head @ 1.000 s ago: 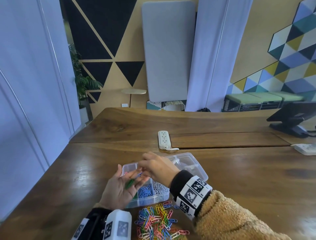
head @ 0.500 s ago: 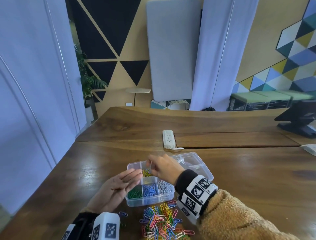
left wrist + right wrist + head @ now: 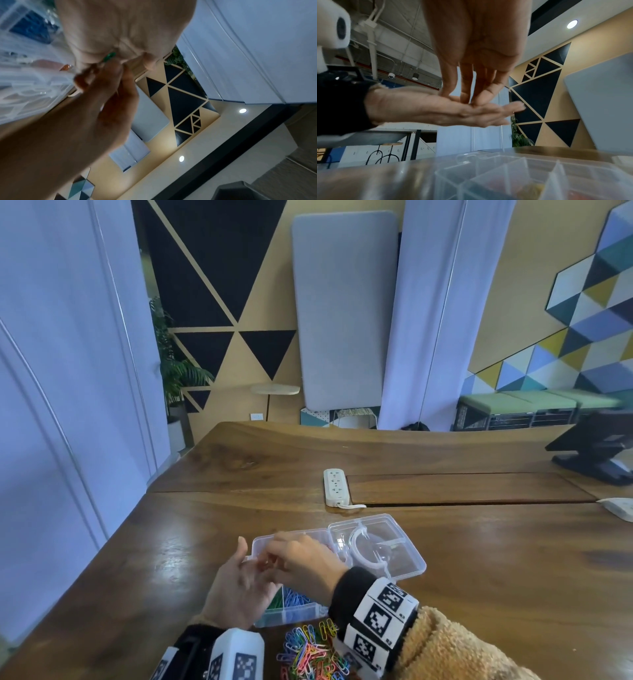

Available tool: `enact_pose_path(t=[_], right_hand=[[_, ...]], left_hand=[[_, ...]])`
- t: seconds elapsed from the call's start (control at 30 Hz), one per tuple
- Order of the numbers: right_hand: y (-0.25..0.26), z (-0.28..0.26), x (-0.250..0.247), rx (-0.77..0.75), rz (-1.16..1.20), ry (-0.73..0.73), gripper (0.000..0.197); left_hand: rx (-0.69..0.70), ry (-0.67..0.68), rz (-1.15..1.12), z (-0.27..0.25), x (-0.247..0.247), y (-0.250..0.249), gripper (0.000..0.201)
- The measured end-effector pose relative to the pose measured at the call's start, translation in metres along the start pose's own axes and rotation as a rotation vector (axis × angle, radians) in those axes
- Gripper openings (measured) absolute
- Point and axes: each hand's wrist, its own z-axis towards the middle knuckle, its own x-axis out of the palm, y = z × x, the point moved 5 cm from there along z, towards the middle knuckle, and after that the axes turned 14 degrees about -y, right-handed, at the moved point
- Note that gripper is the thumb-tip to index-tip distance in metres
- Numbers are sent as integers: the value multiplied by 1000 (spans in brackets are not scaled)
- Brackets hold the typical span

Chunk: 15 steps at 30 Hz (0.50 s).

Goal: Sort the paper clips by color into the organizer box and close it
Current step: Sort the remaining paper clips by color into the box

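Left hand (image 3: 239, 583) lies palm up and flat over the near-left corner of the organizer box (image 3: 407, 568), a green paper clip (image 3: 109, 56) resting on the palm. Right hand (image 3: 301, 563) reaches down onto that palm, its fingers (image 3: 481, 97) gathered at the clip; a firm pinch cannot be confirmed. Lid open to the right; loose paper clips (image 3: 313, 655) lie at the near bench (image 3: 513, 577) edge, with bare bench left, right and beyond.
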Motion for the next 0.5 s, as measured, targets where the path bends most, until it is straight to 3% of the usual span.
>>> enact_pose_path(t=[0.03, 0.1, 0.17, 0.27, 0.33, 0.5], right_hand=[[0, 0, 4, 23, -6, -11, 17], [1, 1, 7, 57, 14, -55, 18], [2, 3, 6, 65, 53, -39, 15], [-4, 8, 1, 99, 118, 12, 8], [-14, 8, -6, 199, 182, 1, 9], [-30, 4, -22, 324, 283, -76, 12]], left_hand=[[-65, -26, -77, 1, 7, 6, 69], [-40, -29, -192, -7, 18, 0, 54], [-79, -15, -175, -1, 16, 1, 53], [-132, 192, -22, -8, 20, -1, 44], [-94, 126, 115, -7, 8, -5, 32], [-15, 33, 231, -3, -15, -13, 30]])
